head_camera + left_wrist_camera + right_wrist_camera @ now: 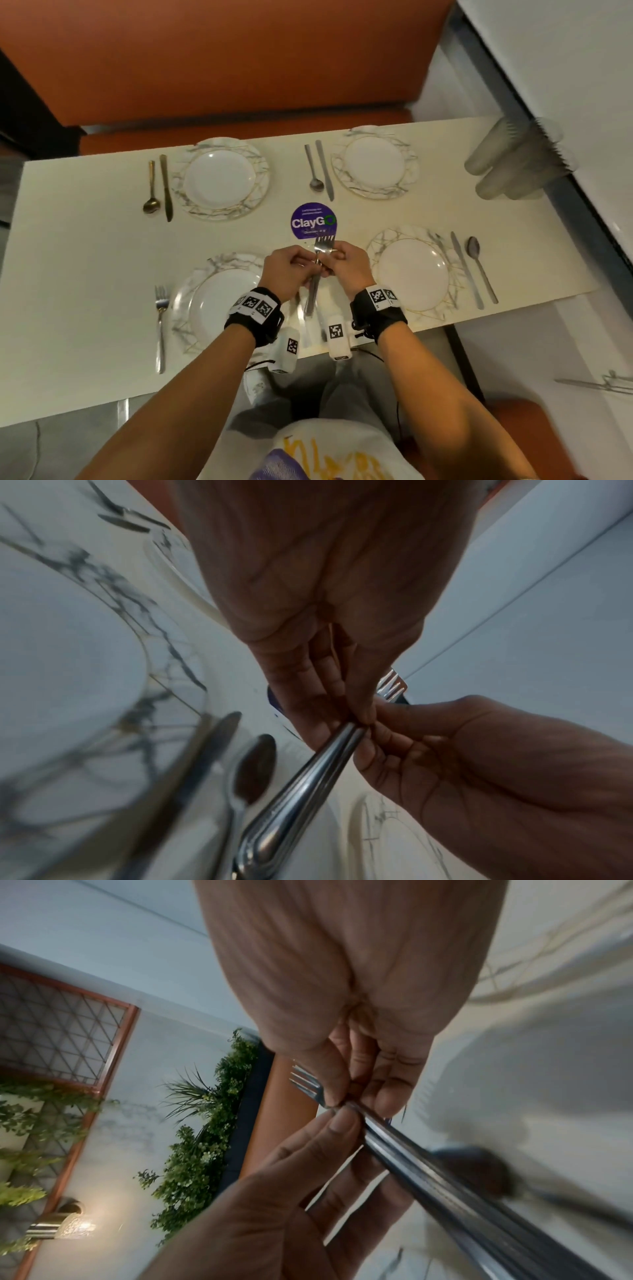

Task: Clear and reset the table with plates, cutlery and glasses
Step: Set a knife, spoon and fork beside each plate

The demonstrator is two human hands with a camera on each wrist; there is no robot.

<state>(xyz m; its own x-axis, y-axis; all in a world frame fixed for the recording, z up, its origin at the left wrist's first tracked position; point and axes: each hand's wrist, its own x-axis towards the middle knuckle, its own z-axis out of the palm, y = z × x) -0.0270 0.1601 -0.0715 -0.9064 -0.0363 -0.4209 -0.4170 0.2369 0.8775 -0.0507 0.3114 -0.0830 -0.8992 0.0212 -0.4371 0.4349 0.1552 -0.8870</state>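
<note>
Both hands hold a small bundle of steel forks (317, 274) above the table, between the two near plates. My left hand (310, 270) pinches the forks' necks from the left, and my right hand (337, 260) pinches them from the right. The tines (324, 244) point away from me and the handles (308, 785) hang toward me. In the wrist views the left hand (356, 718) and right hand (342, 1099) meet fingertip to fingertip on the handles (411, 1164). Marble plates topped with white plates sit near left (191, 291), near right (387, 240), far left (260, 178) and far right (409, 171).
One fork (160, 318) lies left of the near-left plate. A knife (198, 750) and spoon (255, 767) lie under my hands. Knife-and-spoon pairs lie beside the other plates (474, 270). Stacked glasses (510, 164) stand far right. An orange bench (239, 61) backs the table.
</note>
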